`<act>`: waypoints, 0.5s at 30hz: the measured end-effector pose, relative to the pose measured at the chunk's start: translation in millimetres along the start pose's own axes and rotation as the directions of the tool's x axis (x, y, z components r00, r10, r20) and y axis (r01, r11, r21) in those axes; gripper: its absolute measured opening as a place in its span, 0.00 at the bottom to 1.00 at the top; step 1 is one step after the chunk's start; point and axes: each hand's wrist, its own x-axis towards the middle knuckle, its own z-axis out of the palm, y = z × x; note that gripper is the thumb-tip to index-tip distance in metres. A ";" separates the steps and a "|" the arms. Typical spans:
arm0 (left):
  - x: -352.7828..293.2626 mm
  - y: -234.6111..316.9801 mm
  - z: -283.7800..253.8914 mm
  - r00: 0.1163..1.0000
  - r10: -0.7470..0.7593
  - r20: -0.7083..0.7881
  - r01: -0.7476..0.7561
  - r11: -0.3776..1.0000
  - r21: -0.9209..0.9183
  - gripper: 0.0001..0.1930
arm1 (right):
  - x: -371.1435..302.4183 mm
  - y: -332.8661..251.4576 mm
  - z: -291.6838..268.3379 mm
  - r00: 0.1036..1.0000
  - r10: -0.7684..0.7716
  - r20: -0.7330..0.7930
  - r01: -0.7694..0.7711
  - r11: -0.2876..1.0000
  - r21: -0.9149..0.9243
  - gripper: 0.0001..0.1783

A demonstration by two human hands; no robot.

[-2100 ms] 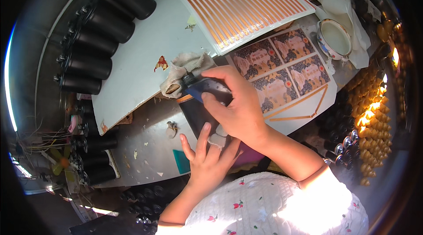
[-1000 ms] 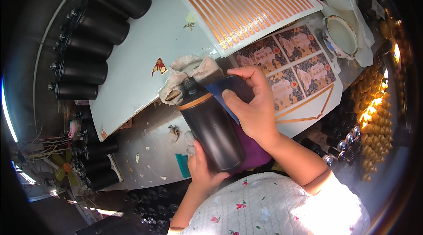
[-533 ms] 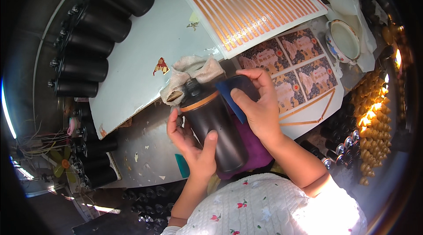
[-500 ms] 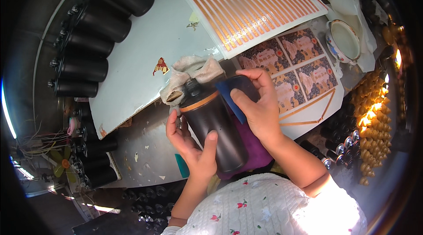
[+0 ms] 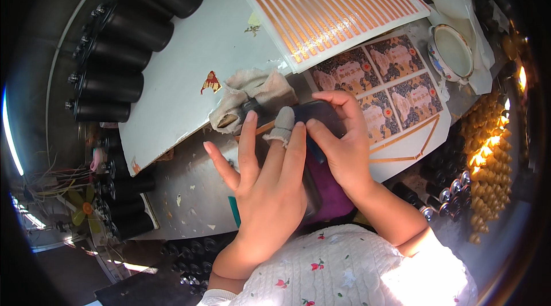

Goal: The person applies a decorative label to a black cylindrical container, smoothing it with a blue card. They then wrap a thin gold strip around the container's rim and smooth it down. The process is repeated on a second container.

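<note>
A matte black bottle (image 5: pixel 311 200) lies tilted in front of me, its dark neck (image 5: pixel 251 107) resting at a crumpled beige cloth (image 5: pixel 258 87). Around its shoulder runs a gold-orange strip (image 5: pixel 265 128), mostly hidden by my fingers. My left hand (image 5: pixel 267 191) lies over the bottle with fingers stretched and spread; a grey fabric finger cover (image 5: pixel 282 125) sits on one fingertip. My right hand (image 5: pixel 344 145) grips a dark blue flat pad (image 5: pixel 321 115) between thumb and fingers, beside the bottle's shoulder. Purple cloth (image 5: pixel 336 194) shows under the bottle.
Sheets of gold-orange strips (image 5: pixel 327 8) and printed square labels (image 5: pixel 381 79) lie on the white board (image 5: pixel 201 48). An enamel bowl (image 5: pixel 450 53) stands at right. Several black bottles (image 5: pixel 109 87) line the left; gold caps (image 5: pixel 488 162) cluster at far right.
My left hand has gone from cradling the bottle's side to lying over its top, fingers spread toward the strip. My right hand still grips the pad, nearly in place.
</note>
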 end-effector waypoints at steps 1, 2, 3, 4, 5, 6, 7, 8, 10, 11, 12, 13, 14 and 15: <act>2.6 0.5 -0.2 1.000 0.010 -0.007 -0.010 1.000 0.000 0.28 | -0.1 -2.3 -0.7 0.999 0.023 -0.022 -0.023 1.000 0.009 0.20; 3.6 1.1 -0.9 1.000 0.019 -0.013 -0.019 1.000 0.001 0.26 | -1.0 -3.9 -0.9 0.999 0.028 -0.034 -0.027 0.999 0.024 0.19; 2.1 1.2 0.2 0.999 0.034 -0.010 -0.034 0.999 0.027 0.23 | -0.2 -4.9 -3.1 0.998 0.030 -0.052 -0.028 0.999 0.041 0.19; -4.8 0.2 1.0 0.999 0.039 -0.008 -0.039 0.999 0.000 0.23 | 0.4 -4.9 -4.0 0.997 0.036 -0.067 -0.032 0.998 0.061 0.19; -15.3 -1.1 2.1 0.999 0.045 -0.007 -0.046 0.999 -0.026 0.22 | 2.8 -5.2 -3.3 1.000 -0.010 -0.029 0.012 0.999 0.039 0.19; -28.5 -4.4 8.0 0.999 0.054 -0.001 -0.053 0.997 -0.055 0.22 | 4.9 -2.2 -0.8 0.999 -0.053 0.005 0.053 0.998 0.018 0.19; -44.5 -11.4 19.8 0.994 0.099 -0.050 -0.103 0.992 -0.077 0.20 | 5.6 -2.1 4.1 0.995 -0.094 0.040 0.095 0.996 -0.002 0.19; -59.7 -19.0 31.8 0.977 0.148 -0.150 -0.160 0.985 -0.065 0.24 | 4.6 -7.9 15.1 0.985 -0.141 0.101 0.138 0.990 0.034 0.20; -74.3 -18.0 37.2 0.984 0.154 -0.090 -0.164 0.980 -0.116 0.40 | 8.0 -14.5 18.3 0.939 -0.204 0.277 0.252 0.956 -0.149 0.20; -77.1 -18.7 35.4 0.991 0.134 -0.024 -0.136 0.985 -0.108 0.47 | 7.4 -14.2 19.6 0.939 -0.229 0.254 0.273 0.950 -0.154 0.19; -77.9 -20.0 33.1 0.993 0.111 0.040 -0.107 0.990 -0.096 0.54 | 7.6 -10.0 18.1 0.955 -0.219 0.198 0.251 0.956 -0.154 0.19; -79.4 -21.3 31.6 0.991 0.087 0.103 -0.078 0.993 -0.083 0.61 | 7.9 -3.1 15.1 0.968 -0.208 0.140 0.229 0.961 -0.154 0.19; -86.5 -25.1 37.6 0.991 0.070 0.112 -0.047 0.978 -0.201 0.63 | 8.4 3.2 11.7 0.977 -0.196 0.081 0.206 0.966 -0.153 0.19; -100.9 -31.2 50.2 0.992 0.037 0.122 0.002 0.951 -0.308 0.65 | 8.9 10.6 9.9 0.999 -0.043 0.028 0.045 0.996 -0.073 0.18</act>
